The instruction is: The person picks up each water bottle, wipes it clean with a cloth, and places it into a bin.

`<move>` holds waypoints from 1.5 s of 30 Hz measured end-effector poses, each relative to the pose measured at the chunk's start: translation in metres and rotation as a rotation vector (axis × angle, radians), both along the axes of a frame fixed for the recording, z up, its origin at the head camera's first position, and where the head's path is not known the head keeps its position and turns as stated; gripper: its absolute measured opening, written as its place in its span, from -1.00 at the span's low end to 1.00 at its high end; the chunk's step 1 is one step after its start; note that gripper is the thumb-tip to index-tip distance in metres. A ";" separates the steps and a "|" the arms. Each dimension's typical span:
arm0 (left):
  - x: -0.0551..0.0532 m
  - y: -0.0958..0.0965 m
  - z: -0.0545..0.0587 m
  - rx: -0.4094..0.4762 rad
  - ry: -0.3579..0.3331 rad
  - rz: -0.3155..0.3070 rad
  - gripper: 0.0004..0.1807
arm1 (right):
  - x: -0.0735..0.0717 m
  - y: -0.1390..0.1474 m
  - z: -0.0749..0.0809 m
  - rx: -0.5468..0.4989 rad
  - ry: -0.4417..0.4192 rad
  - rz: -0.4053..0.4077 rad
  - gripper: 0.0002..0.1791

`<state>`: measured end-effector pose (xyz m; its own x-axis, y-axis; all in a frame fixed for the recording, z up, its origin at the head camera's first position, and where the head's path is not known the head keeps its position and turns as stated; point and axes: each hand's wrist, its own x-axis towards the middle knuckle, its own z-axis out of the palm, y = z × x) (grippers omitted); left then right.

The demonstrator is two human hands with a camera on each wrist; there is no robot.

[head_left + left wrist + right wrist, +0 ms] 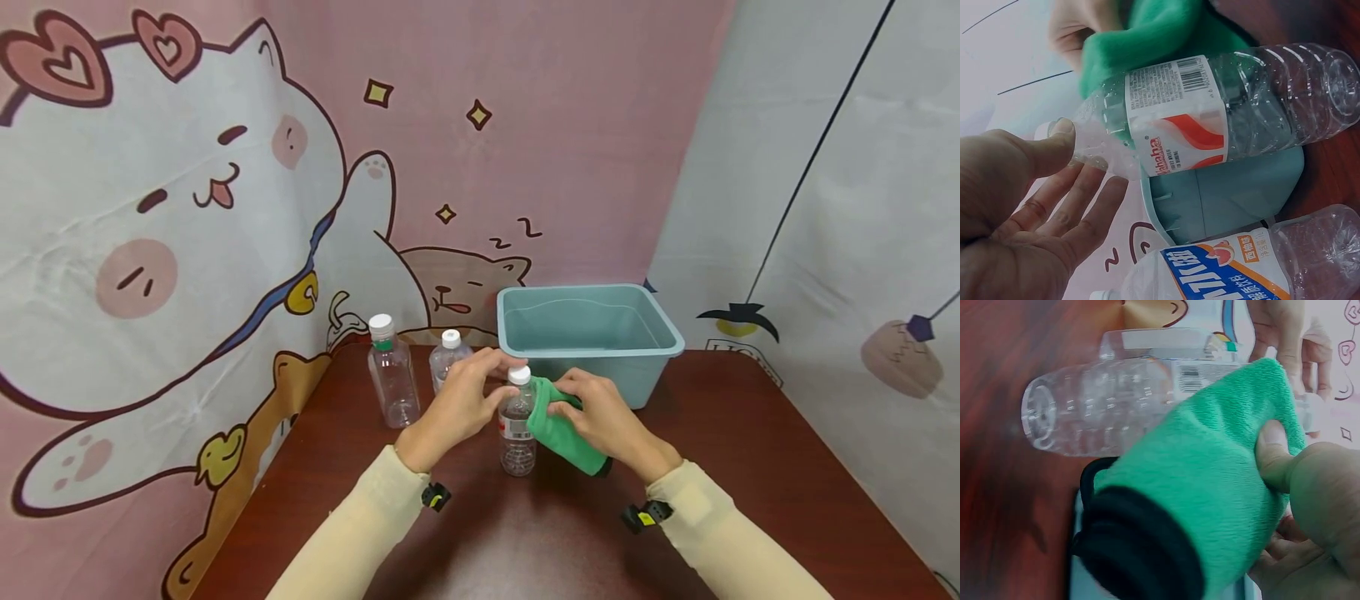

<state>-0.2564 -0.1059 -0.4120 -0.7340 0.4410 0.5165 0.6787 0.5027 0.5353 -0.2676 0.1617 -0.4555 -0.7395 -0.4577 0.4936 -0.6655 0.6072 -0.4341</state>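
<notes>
An upright clear plastic bottle (517, 454) with a white cap stands on the table in front of me. Its red and white label (1194, 140) shows in the left wrist view. At the cap and neck, my left hand (465, 396) holds the bottle between thumb and fingers. My right hand (607, 412) pinches a green cloth (566, 437) by its upper part, thumb on top. The cloth is fuzzy and tube-like, touching or very near the bottle's right side. In the right wrist view a black band (1141, 547) with a loop edges its lower end.
A teal plastic bin (596, 353) stands behind the hands at the back of the table (720, 517). Left of it are a clear bottle (393, 379) with a green neck ring and a smaller bottle (444, 360) with a white cap. A printed cloth backdrop (585, 167) hangs behind.
</notes>
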 end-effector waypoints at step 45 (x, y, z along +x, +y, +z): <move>0.001 -0.001 0.000 0.013 0.026 -0.006 -0.58 | -0.007 0.001 -0.067 0.123 -0.137 0.080 -0.91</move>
